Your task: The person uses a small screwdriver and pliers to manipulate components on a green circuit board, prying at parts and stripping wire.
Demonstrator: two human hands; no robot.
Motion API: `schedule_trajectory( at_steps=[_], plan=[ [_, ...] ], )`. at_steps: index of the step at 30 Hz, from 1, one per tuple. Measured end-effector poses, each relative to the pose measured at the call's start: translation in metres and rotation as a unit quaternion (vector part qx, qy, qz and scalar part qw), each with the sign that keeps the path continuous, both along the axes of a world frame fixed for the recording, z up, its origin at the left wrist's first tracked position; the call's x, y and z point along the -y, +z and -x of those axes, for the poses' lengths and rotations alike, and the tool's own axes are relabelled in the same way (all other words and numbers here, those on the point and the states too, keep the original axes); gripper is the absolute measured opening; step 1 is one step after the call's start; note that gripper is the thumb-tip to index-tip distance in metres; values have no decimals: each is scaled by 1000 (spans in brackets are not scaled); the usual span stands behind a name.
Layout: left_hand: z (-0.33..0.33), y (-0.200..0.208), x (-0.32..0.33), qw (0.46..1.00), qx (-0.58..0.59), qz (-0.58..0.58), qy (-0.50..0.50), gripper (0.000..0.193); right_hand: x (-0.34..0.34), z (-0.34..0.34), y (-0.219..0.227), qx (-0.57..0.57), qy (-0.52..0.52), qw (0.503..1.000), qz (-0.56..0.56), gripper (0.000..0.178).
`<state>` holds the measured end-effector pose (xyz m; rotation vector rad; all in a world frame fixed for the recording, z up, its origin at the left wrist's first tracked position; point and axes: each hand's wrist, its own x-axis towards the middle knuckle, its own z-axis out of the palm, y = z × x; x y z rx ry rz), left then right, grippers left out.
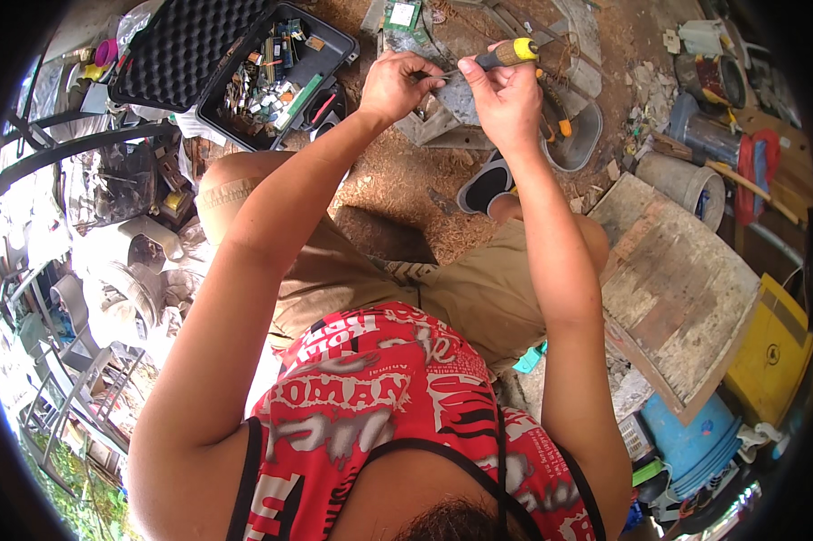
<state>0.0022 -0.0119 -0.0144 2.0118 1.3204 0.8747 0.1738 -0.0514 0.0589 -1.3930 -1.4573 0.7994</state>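
My right hand (507, 110) grips a screwdriver (507, 54) by its yellow and black handle, the shaft pointing left. My left hand (394, 87) is closed in a pinch at the screwdriver's tip. Whatever lies between its fingertips is small and dark, too small to name. Both hands are held over a grey metal block (461, 101) on the ground. Just beyond the left hand lies a green circuit board (401, 15) with a white label.
An opened black case (210, 115) with foam in its lid holds many circuit board pieces (276, 77). At right a metal tray (589, 135) contains an orange-handled tool (564, 127). Nearer are a worn wooden board (672, 279), a yellow panel (767, 352) and a blue bucket (690, 437).
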Motion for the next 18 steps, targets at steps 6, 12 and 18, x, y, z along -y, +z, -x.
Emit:
schedule_trajectory(
  at_steps=[6,12,18],
  plan=[
    [0,-4,-1,1000,14,12,5,20,-1,3,2,-9,13,1000,-22,38],
    [1,-5,-1,1000,2,10,5,22,-2,3,-6,21,5,1000,-11,36],
    [-1,-1,2,1000,-3,-8,20,24,-9,7,-9,73,-8,992,-101,42]
  ],
)
